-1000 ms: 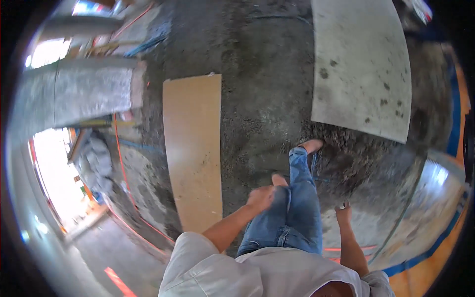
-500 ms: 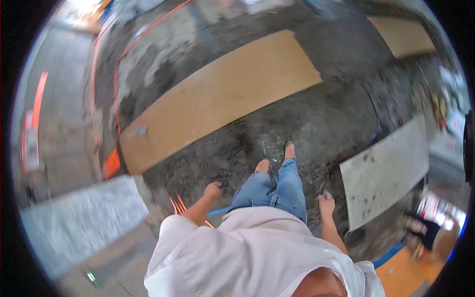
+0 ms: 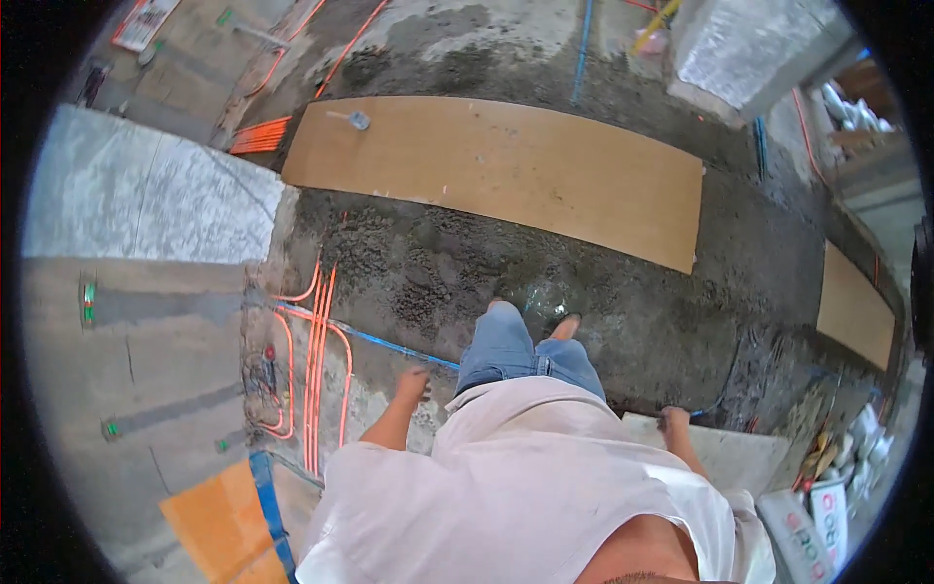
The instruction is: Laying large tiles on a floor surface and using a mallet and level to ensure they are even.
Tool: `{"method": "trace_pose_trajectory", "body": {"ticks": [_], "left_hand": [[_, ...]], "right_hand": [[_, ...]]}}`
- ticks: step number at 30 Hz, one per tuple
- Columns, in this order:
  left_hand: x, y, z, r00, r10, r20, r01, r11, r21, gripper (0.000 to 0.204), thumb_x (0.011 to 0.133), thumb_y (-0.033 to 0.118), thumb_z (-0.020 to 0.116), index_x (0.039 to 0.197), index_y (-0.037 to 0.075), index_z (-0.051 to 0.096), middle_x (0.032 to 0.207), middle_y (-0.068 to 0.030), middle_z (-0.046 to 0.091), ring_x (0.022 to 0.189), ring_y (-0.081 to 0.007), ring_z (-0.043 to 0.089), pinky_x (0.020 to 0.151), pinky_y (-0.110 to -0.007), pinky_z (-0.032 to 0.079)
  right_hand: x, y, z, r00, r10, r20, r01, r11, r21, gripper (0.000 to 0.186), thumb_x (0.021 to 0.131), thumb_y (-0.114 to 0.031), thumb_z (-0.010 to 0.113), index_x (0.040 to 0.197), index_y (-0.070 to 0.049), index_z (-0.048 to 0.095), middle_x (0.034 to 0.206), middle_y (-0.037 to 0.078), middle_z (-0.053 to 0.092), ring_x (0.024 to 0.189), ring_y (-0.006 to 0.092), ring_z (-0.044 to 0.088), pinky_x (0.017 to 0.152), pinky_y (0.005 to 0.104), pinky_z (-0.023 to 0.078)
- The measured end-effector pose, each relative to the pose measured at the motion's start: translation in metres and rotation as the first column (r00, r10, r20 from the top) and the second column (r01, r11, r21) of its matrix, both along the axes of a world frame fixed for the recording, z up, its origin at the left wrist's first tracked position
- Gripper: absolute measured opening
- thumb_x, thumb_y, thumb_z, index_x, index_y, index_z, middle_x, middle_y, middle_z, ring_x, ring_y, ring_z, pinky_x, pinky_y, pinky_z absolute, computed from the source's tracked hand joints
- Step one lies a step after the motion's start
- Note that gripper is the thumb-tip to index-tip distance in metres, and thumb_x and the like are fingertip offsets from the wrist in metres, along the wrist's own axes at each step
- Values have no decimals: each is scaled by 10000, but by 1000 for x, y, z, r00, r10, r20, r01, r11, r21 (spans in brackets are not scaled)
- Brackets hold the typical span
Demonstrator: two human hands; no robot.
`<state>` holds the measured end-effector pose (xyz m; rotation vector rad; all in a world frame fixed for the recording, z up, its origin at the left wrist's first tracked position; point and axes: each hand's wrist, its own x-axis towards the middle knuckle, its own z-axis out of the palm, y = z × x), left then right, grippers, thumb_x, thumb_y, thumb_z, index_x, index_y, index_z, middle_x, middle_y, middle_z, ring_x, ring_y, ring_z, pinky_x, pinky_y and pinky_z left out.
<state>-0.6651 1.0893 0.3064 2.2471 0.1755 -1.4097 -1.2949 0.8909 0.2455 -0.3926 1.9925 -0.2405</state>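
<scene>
My left hand hangs beside my left thigh, over a rough grey floor of wet cement. Its fingers are loosely bent and slightly apart, with nothing seen in them. To its left, several orange conduits rise from the floor, and a blue pipe runs toward my legs. My right hand hangs at my right side above the near edge of a pale board. Its fingers look relaxed and empty, though small and partly turned away. A long brown board lies ahead of my feet.
A small grey-headed tool lies on the brown board's left end. A whitish slab is at left, an orange sheet at lower left. Another brown board lies far right, with bags at lower right.
My view has turned to the right, so the boards and conduits have swung round. My legs have shifted in a step. Both hands still hang at my sides.
</scene>
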Motion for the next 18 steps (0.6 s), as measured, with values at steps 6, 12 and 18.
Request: {"method": "trace_pose_trajectory", "body": {"ticks": [6, 12, 18], "left_hand": [[-36, 64, -2, 906, 410, -107, -413, 911, 0, 201, 839, 177, 517, 1008, 70, 527, 933, -119, 575, 696, -278, 601, 554, -447, 536], [-68, 42, 18, 832, 538, -135, -539, 842, 30, 194, 823, 128, 502, 997, 46, 525, 880, -116, 549, 663, -271, 592, 506, -420, 534], [-28, 61, -19, 825, 529, -200, -519, 848, 103, 116, 811, 114, 487, 888, 49, 545, 752, -91, 521, 563, -248, 537, 449, -392, 507]], "right_hand": [[106, -140, 41, 969, 226, 96, -210, 966, -154, 113, 753, -179, 566, 663, -150, 505, 584, -11, 454, 458, 116, 385, 421, 255, 273], [213, -217, 77, 847, 528, 62, -503, 833, -230, 104, 780, -185, 587, 769, -85, 613, 627, 12, 550, 499, 119, 494, 453, 255, 353], [359, -271, 91, 263, 870, -416, -957, 183, -224, 230, 722, -162, 609, 908, -31, 645, 759, 167, 641, 720, 322, 627, 668, 385, 486]]}}
